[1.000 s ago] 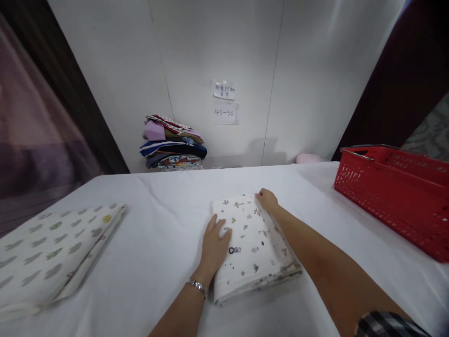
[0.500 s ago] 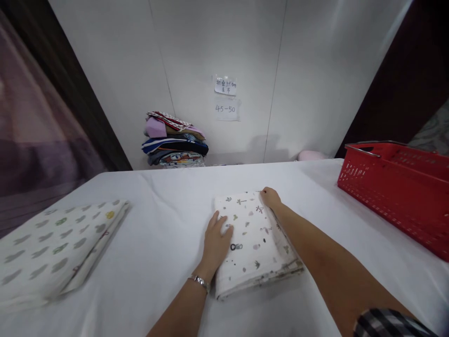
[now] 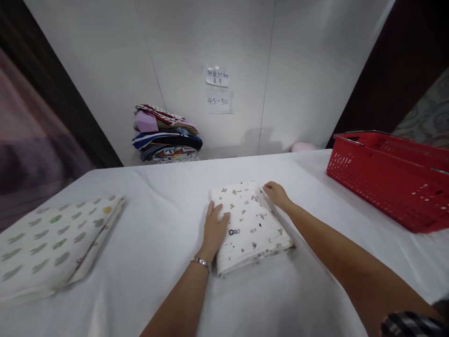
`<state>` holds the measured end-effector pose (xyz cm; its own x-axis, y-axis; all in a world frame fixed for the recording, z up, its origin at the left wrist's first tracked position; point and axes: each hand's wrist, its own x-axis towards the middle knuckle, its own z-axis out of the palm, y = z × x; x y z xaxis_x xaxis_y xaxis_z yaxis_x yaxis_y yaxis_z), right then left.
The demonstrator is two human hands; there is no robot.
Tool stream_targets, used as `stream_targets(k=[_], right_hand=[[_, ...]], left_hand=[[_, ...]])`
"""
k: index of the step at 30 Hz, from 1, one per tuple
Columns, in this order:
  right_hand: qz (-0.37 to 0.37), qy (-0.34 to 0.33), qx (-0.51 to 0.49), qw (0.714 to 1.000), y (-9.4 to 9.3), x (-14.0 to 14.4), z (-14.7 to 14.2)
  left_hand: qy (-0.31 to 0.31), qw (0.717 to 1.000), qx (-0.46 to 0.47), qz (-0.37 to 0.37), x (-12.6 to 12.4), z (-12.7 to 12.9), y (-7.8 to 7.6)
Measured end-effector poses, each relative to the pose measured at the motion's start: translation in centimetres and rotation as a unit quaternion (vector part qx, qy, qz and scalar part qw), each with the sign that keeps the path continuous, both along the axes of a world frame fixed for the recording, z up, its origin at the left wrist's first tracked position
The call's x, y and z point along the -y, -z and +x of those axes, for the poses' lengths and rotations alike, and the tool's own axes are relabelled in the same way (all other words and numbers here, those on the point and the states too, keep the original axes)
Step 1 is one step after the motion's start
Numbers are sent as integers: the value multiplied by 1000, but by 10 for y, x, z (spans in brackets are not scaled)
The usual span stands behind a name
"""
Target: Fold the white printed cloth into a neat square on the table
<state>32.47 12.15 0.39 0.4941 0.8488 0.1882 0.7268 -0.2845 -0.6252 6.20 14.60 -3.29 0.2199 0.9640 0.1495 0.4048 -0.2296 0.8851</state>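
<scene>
A folded white cloth [image 3: 247, 224] with small printed plants and animals lies in front of me on the white-covered table. My left hand [image 3: 214, 229] rests on its left edge, fingers spread and pressed lightly down. At the far right corner, my right hand [image 3: 276, 194] has its fingers pinched together on the cloth's edge; the fingertips are partly hidden. Several layers show along the near edge of the folded cloth. Off to the left lies another folded white cloth [image 3: 45, 238], printed with grey, green and yellow shapes, and neither hand touches it.
A red plastic basket [image 3: 379, 182] with metal handles stands on the right of the white table [image 3: 164, 224]. Behind the table's far edge is a stack of folded fabrics [image 3: 166, 135] against the wall. Two handwritten paper notes [image 3: 219, 100] hang on the wall.
The right side of the cloth, which sloped out under my right hand, now lies flatter and more even. My right hand has shifted slightly outward. The view has moved a little.
</scene>
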Motion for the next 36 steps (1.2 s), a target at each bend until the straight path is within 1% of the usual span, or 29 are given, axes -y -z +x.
stream_targets(k=[5, 7, 10, 12, 16, 20, 23, 25, 26, 29, 31, 36], right_hand=[[14, -10, -28, 999, 14, 51, -10], [11, -18, -20, 1000, 20, 63, -14], [-6, -7, -3, 1000, 22, 73, -20], [-10, 0, 12, 1000, 21, 75, -23], [-8, -7, 33, 999, 19, 74, -26], [-7, -10, 8, 1000, 23, 70, -25], [35, -16, -39, 998, 27, 68, -23], [72, -8, -67, 995, 28, 69, -21], [76, -2, -78, 994, 29, 70, -21], [40, 1, -101, 994, 28, 74, -20], [17, 0, -95, 995, 25, 74, -21], [-50, 25, -18, 998, 9, 59, -24]], left_hand=[[-8, 999, 28, -30, -3, 2, 1], [-10, 999, 32, -27, -3, 2, 2], [-9, 999, 26, -16, -3, 2, 1], [-8, 1000, 24, -17, -2, 2, -1], [-7, 999, 29, -28, -1, 1, -5], [-7, 999, 34, -37, 1, 2, -8], [-6, 999, 23, -38, 1, 1, -10], [-6, 999, 19, -38, 1, 1, -10], [-6, 999, 19, -38, 1, 1, -9], [-4, 999, 29, -33, 0, 1, -6], [-1, 999, 36, -28, -1, 1, -3], [0, 999, 31, -13, -3, 0, 2]])
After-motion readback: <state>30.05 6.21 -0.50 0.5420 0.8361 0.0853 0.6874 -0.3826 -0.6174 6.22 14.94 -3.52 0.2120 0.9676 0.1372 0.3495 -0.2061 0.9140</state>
